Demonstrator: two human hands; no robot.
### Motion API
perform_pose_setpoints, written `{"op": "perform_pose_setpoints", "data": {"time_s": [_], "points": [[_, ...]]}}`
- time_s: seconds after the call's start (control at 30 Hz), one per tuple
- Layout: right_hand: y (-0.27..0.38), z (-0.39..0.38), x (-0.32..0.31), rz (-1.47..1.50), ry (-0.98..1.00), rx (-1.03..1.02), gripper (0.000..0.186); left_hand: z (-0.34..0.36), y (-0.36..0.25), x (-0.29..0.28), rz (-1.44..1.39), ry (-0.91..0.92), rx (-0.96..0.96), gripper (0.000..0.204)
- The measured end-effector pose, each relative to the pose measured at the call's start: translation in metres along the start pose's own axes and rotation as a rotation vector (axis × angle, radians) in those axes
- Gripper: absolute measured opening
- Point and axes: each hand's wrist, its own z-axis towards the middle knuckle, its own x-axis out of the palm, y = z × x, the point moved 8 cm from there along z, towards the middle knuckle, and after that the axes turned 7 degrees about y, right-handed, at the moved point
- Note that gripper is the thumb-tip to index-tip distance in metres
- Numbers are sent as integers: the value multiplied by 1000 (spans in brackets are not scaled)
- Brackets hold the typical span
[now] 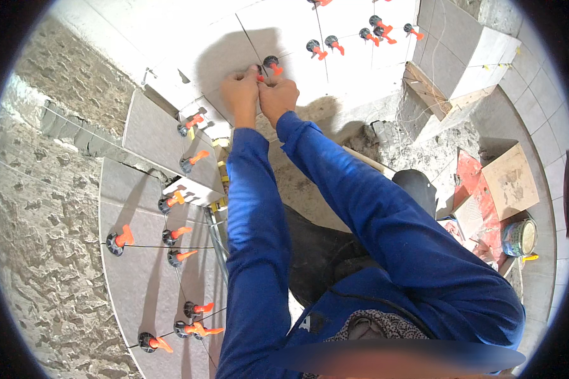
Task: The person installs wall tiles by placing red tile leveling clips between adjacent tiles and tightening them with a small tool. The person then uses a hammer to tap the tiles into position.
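My left hand (239, 95) and my right hand (278, 98) are together on the white tiled wall (300, 28), fingers curled around a small black and red tile leveler (260, 76) at a joint between tiles. Both hands look closed on it, though the fingertips partly hide it. Just above my right hand is another leveler (273, 65) with a red handle. More such levelers (330, 44) dot the wall to the right. My blue sleeves reach up from the lower edge.
Grey tiles with several levelers (139, 278) line the left, beside rough plaster (38, 240). A tiled box with a wooden frame (433, 88) juts out at upper right. A tan board (509, 177), red sheeting (471, 174) and a bucket (520, 234) lie at right, near a dark object (414, 186).
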Motion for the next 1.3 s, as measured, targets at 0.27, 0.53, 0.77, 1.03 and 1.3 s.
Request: {"op": "perform_pose_setpoints", "data": {"time_s": [0.27, 0.53, 0.77, 1.03, 1.3], "points": [[-6, 3, 2, 53, 0, 24, 18, -31, 41, 46, -918, 349, -575, 39], [-3, 1, 1, 17, 25, 18, 18, -7, 38, 54, -1091, 379, -407, 30], [-7, 4, 4, -60, 18, -38, 16, -6, 5, -11, -1, 42, -68, 40], [-7, 2, 2, 18, 31, 24, 17, -29, 29, 61, -1234, 523, -361, 35], [-2, 0, 0, 41, 5, 9, 19, -8, 40, 59, -1143, 413, -336, 27]]}}
